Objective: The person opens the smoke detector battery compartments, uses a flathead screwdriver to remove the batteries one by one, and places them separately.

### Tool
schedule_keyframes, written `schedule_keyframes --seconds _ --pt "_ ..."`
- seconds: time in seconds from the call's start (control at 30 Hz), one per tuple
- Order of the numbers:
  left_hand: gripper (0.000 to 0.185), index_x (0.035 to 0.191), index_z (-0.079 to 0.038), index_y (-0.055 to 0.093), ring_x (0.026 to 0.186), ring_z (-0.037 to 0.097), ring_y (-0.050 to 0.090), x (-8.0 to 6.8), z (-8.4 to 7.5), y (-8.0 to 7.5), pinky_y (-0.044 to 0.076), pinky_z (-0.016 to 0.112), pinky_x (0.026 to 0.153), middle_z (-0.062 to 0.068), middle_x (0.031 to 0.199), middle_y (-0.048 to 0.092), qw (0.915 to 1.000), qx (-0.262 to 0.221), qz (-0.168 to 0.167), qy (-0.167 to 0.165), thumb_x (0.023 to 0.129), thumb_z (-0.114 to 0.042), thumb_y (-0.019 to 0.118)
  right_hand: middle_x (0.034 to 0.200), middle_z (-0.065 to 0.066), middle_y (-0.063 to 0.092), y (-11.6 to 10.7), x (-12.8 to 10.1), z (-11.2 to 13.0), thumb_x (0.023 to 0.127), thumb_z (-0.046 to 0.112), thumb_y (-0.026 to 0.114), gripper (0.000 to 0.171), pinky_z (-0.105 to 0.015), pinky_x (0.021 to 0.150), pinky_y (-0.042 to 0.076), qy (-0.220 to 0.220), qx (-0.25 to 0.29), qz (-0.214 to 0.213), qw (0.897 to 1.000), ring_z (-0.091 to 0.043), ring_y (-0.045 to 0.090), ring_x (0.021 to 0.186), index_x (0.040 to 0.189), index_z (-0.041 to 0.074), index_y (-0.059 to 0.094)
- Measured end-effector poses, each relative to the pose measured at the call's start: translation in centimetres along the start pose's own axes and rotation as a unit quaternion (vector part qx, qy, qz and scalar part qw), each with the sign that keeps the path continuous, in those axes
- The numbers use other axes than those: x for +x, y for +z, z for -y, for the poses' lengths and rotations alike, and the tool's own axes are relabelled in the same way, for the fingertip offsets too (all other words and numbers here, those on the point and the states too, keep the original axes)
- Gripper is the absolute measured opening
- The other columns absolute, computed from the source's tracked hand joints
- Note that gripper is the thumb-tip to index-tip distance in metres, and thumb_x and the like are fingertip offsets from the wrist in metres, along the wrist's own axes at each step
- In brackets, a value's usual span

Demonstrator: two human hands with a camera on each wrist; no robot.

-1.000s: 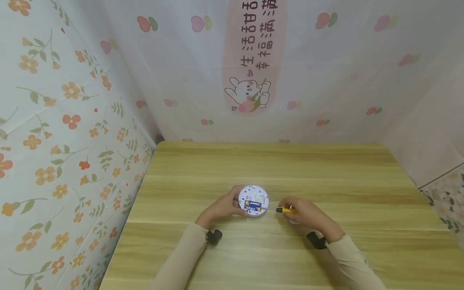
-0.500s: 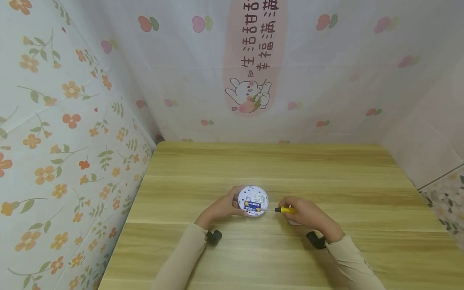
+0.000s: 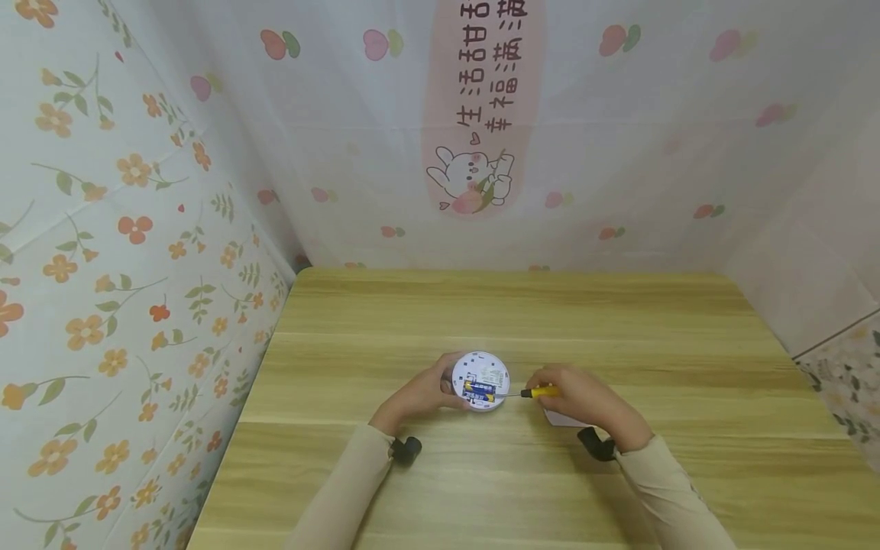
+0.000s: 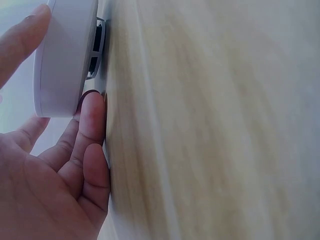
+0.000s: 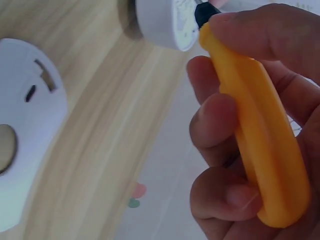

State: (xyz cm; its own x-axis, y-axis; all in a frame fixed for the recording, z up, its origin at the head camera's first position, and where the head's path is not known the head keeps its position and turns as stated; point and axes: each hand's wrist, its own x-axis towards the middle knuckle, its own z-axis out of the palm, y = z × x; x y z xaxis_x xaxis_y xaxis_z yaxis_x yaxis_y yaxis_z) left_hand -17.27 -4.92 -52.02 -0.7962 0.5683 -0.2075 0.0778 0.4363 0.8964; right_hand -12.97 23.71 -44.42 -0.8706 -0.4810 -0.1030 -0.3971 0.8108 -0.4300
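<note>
Screwdriver (image 3: 539,393), yellow, lies gripped in your right hand (image 3: 580,401); your left hand (image 3: 419,396) cups the white round device (image 3: 481,380). Only the head view shows its batteries (image 3: 480,390).

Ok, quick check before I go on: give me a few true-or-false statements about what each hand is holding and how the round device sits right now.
1. The right hand grips a yellow-handled screwdriver. True.
2. The left hand rests flat on the table, away from the round white device. False: its fingers hold the device by its rim.
3. Blue batteries show in the open side of the device. True.
4. The screwdriver's tip points away from the device. False: the shaft points at the device's right edge.
5. A second white round part lies on the table in the right wrist view. True.
</note>
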Motion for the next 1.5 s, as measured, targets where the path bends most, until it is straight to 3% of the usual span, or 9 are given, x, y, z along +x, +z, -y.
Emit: schedule_keyframes --seconds 0.47,0.93,1.07,1.23,1.37,1.5 --pt "0.092 0.151 -0.023 0.029 0.097 0.016 0.057 0.1 0.1 0.0 0.047 0.032 0.088 0.01 0.131 0.055 0.9999 -0.006 -0.008 0.008 0.075 -0.021 0.082 0.093 0.003 0.067 -0.8 0.5 1.7 0.082 0.013 0.071 0.014 -0.027 0.064 0.048 0.004 -0.061 0.009 0.998 -0.008 0.056 0.075 0.096 0.017 0.074" --pt "0.092 0.149 -0.023 0.033 0.114 0.023 0.056 0.4 -0.3 -0.2 0.046 0.04 0.098 0.008 0.135 0.055 1.0 0.001 -0.003 0.007 0.072 -0.023 0.084 0.086 0.003 0.065 -0.8 0.8 3.2 0.08 0.014 0.074 0.011 -0.024 0.054 0.042 0.015 -0.107 -0.002 0.994 -0.009 0.053 0.066 0.092 0.016 0.074" --pt "0.09 0.149 -0.021 0.033 0.116 0.025 0.057 0.5 -0.2 -0.2 0.044 0.043 0.1 0.01 0.132 0.057 0.9997 0.021 -0.013 0.003 0.074 -0.024 0.083 0.087 0.003 0.066 -0.6 0.7 2.8 0.081 0.013 0.073 0.012 -0.023 0.054 0.04 0.009 -0.094 -0.009 0.996 -0.007 0.052 0.066 0.092 0.015 0.074" --pt "0.088 0.148 -0.022 0.035 0.113 0.023 0.058 0.5 -0.2 -0.3 0.045 0.042 0.099 0.009 0.128 0.06 0.9993 0.033 -0.018 -0.001 0.074 -0.024 0.083 0.092 0.002 0.068 -0.1 0.5 1.5 0.081 0.011 0.07 0.014 -0.025 0.061 0.046 0.009 -0.058 -0.015 0.998 -0.009 0.058 0.074 0.094 0.014 0.075" --pt "0.088 0.148 -0.021 0.035 0.111 0.022 0.059 0.6 -0.2 -0.4 0.045 0.041 0.098 0.008 0.123 0.062 0.9993 0.033 -0.015 -0.003 0.074 -0.024 0.083 0.097 0.001 0.071 0.4 0.3 0.5 0.082 0.01 0.071 0.014 -0.03 0.068 0.05 0.018 -0.022 -0.02 0.999 -0.014 0.064 0.083 0.094 0.015 0.075" --pt "0.087 0.147 -0.021 0.037 0.11 0.021 0.059 0.7 -0.2 -0.2 0.045 0.042 0.097 0.008 0.121 0.063 0.999 0.039 -0.02 -0.008 0.073 -0.025 0.083 0.096 0.001 0.071 1.5 0.2 -0.4 0.081 0.007 0.073 0.015 -0.026 0.068 0.05 0.02 0.039 -0.032 0.999 -0.011 0.062 0.081 0.094 0.014 0.075"
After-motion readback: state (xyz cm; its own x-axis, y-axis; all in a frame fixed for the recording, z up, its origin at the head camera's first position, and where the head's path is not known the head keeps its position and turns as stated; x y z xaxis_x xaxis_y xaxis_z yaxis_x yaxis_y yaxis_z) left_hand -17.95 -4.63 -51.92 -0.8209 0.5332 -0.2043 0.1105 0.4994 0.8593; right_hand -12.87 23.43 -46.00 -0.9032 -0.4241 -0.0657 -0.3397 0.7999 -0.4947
